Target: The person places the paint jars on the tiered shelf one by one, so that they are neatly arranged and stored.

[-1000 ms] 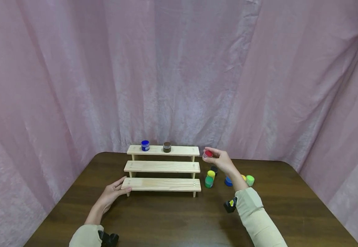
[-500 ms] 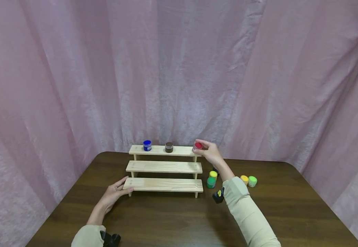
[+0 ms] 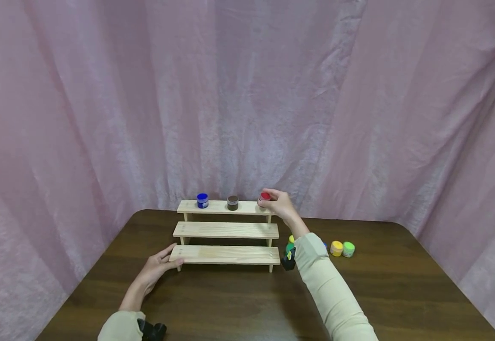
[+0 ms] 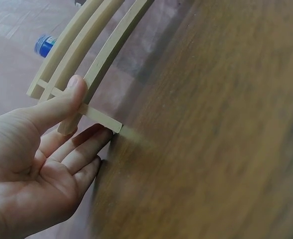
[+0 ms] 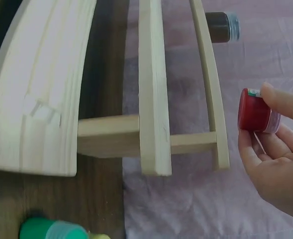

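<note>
A three-tier wooden display stand stands on the table. My left hand grips the left end of its lowest board, the thumb lying over the edge. Between the thumb and fingers of my right hand is a small red paint jar, held over the right end of the top board. In the right wrist view a narrow gap shows between jar and board. A dark blue paint jar and a brown paint jar sit on that same top board, left and middle.
Right of the stand, a green jar and a yellow one are partly hidden by my right arm. Farther right stand an orange-yellow jar and a light green jar, with a blue one barely showing. A pink curtain hangs behind the table.
My right hand has carried the red paint jar leftward and slightly up, from beside the stand to over the top board's right end. The left hand has kept its grip on the stand.
</note>
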### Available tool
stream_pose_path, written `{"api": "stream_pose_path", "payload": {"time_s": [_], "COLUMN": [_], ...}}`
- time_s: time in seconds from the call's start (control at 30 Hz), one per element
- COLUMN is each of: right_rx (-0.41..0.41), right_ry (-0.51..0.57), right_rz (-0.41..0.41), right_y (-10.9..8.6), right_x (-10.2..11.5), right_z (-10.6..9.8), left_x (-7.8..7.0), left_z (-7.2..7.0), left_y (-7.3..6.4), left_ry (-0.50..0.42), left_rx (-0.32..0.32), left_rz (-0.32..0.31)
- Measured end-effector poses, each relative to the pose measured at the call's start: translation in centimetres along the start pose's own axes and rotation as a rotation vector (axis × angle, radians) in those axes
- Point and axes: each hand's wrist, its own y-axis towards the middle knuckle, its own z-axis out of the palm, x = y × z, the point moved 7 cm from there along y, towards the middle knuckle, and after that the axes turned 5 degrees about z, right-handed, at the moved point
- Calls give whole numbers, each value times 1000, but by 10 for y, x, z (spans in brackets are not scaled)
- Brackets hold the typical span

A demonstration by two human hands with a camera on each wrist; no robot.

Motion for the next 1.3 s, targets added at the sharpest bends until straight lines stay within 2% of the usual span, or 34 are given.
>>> {"api": "stream_pose_path", "payload": {"time_s": [0.23, 0.47, 0.67, 1.13, 1.3], "right_rx": [-27, -53, -89, -104, -86], "right_ry": [-10, -20, 0, -53, -9], "right_rz": [58, 37, -18, -36, -31], "right_y": [5, 5, 4, 5, 0], "right_x": [-7, -17, -17, -19, -17], "right_z": [5, 8, 12, 15, 12], "left_x": [1, 0, -1, 3, 2], "left_z": [3, 4, 4, 4, 5], "left_y": [0, 0, 1, 3, 4], "left_ry": [3, 5, 8, 23, 18], "left_rx": [7, 5, 4, 15, 21], "left_rz": [2, 14, 18, 1, 2]}}
